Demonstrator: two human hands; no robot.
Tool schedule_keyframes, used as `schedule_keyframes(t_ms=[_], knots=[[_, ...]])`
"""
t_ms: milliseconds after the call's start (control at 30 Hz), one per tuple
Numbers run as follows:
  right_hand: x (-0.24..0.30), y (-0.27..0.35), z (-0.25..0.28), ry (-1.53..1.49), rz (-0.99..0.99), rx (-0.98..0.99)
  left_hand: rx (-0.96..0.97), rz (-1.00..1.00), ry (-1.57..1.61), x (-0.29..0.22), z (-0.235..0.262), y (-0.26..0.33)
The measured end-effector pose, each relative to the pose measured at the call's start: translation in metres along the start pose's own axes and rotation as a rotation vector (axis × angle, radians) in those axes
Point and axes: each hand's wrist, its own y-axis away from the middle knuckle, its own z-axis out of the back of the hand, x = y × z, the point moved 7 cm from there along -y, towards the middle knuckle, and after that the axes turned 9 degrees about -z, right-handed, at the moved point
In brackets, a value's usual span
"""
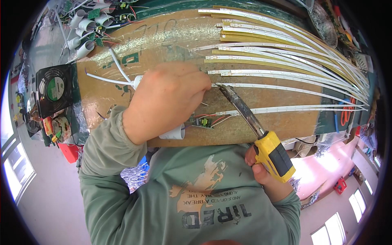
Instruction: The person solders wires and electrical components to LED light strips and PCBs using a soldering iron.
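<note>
My left hand (165, 96) is pinched closed at the end of a white LED strip (265, 87). What its fingertips hold is hidden, perhaps a thin wire. Under that hand a white plastic end piece with two white cable ends (116, 65) sticks out. My right hand (259, 167) grips a soldering iron (274, 157) by its yellow and black handle. The iron's dark tip meets the strip end close to my left fingertips. Nearer to me, a small green circuit board (203, 121) with thin wires lies beside a white tube (173, 133) and another strip's end.
Several more LED strips (286, 53) fan out at the right over brown cardboard (192, 141). White tubes with circuit boards (85, 25) pile up at the far left. A black fan (54, 89) stands at the left edge. Orange-handled scissors (347, 112) lie at the right.
</note>
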Motion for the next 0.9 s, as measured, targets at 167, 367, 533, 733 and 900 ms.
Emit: schedule_keyframes(t_ms=[167, 367, 533, 733, 900], knots=[[-0.0023, 0.0015, 0.0004, 0.094, -0.027, -0.053, 0.004, 0.008, -0.012, -0.0002, -0.0013, -0.0002], [-0.0069, 0.003, -0.0015, 0.099, -0.03, -0.044, 0.033, 0.027, -0.029, -0.0001, -0.0013, -0.0012], [-0.0032, -0.0001, -0.0009, 0.107, -0.025, -0.057, 0.019, 0.025, -0.033, -0.0003, -0.0013, -0.0009], [-0.0077, 0.0022, -0.0007, 0.075, -0.015, -0.065, 0.022, 0.02, -0.045, -0.0004, -0.0017, -0.0006], [-0.0102, 0.004, -0.0012, -0.174, -0.049, -0.075, 0.008, 0.003, -0.043, -0.001, -0.0017, -0.0009]])
